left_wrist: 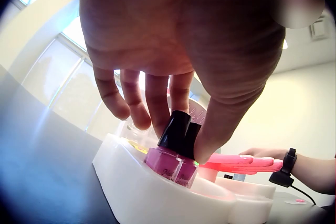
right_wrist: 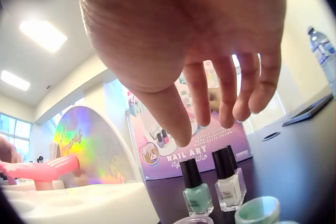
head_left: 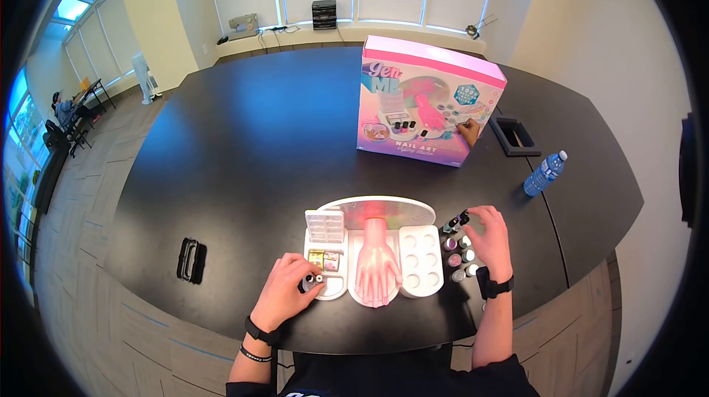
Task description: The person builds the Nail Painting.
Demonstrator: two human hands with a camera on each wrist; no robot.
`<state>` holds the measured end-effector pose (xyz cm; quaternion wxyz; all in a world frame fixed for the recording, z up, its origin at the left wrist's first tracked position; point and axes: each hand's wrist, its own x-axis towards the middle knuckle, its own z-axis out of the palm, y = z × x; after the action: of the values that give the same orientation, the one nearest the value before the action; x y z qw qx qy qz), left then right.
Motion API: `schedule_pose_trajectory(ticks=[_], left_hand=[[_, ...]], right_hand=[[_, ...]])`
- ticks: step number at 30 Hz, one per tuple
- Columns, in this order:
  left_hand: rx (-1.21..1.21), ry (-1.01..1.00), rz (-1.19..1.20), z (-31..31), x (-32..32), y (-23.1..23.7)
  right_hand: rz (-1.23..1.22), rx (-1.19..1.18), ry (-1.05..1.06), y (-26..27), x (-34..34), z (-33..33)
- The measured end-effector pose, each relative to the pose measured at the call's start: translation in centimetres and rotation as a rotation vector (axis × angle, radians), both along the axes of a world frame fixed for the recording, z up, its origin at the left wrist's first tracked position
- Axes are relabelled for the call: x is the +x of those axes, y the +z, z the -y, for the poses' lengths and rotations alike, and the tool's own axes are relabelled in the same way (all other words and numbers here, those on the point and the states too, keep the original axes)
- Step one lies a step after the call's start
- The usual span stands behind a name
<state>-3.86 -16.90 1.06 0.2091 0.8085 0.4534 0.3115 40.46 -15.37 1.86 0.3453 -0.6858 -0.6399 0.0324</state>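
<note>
In the head view my left hand [head_left: 283, 286] is at the front left compartment of a white nail station [head_left: 422, 231]. Between its thumb and fingers it pinches two pink nail polish bottles [left_wrist: 170, 167] by their black caps, low over the station's rim. My right hand [head_left: 490, 240] hovers beside the station, fingers loosely bent and holding nothing. Below its fingertips stand a mint green nail polish bottle [right_wrist: 198, 199] and a whitish nail polish bottle [right_wrist: 229, 191], with another bottle partly hidden behind. A pink model hand [head_left: 377, 260] lies palm down mid-station.
Several small round pots [head_left: 454, 258] stand right of the station. Behind rises a large nail art box [head_left: 428, 101]; a water bottle [head_left: 545, 174] is at the right. A black object [head_left: 192, 260] lies on the left of the dark table [head_left: 244, 175].
</note>
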Motion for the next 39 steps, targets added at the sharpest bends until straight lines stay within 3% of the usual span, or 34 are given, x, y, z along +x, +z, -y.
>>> schedule_pose_trajectory(ticks=[5,13,29,39], left_hand=[[0.007,-0.002,-0.007,0.0,-0.1,0.0],[0.023,0.005,0.012,0.1,-0.1,0.1],[0.041,-0.011,0.003,0.0,-0.2,-0.2],[0.079,0.000,0.046,0.5,-0.5,1.2]], right_hand=[[-0.109,-0.109,-0.020,-0.1,0.0,-1.0],[0.085,-0.172,-0.038,-0.8,-0.3,-1.1],[0.179,-0.178,-0.063,-1.2,-0.5,-1.1],[0.217,0.014,-0.130,0.1,-1.1,-0.7]])
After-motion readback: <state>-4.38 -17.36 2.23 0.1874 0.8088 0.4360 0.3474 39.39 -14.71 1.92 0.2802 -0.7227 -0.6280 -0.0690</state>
